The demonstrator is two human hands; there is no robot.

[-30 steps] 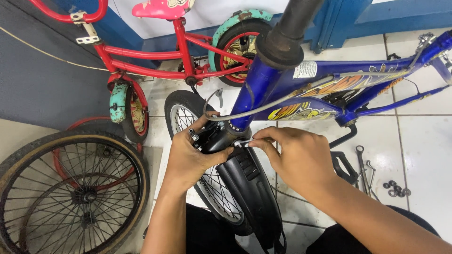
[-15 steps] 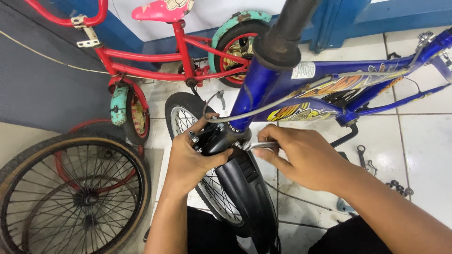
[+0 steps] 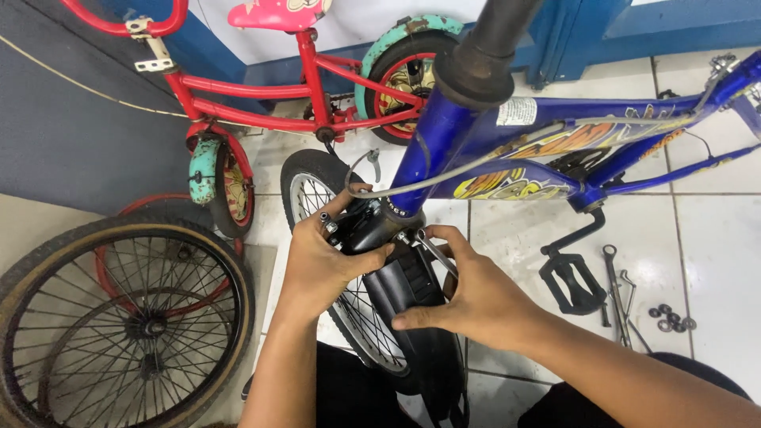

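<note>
Gripping the brake (image 3: 361, 226) with left fingers (image 3: 317, 261), right fingers (image 3: 468, 297) hold a spanner (image 3: 432, 252) angled up-left

— What sort of place are we looking at?
— A bicycle repair workshop: loose wheels (image 3: 119, 317) are leaning at eight o'clock, and spanners (image 3: 614, 289) and nuts (image 3: 670, 317) are lying on the tiled floor (image 3: 713, 238) at three.

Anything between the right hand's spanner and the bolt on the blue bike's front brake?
Nothing visible. The right hand holds the spanner with its head at the brake bolt above the black mudguard. The left hand grips the brake from the other side.
</note>
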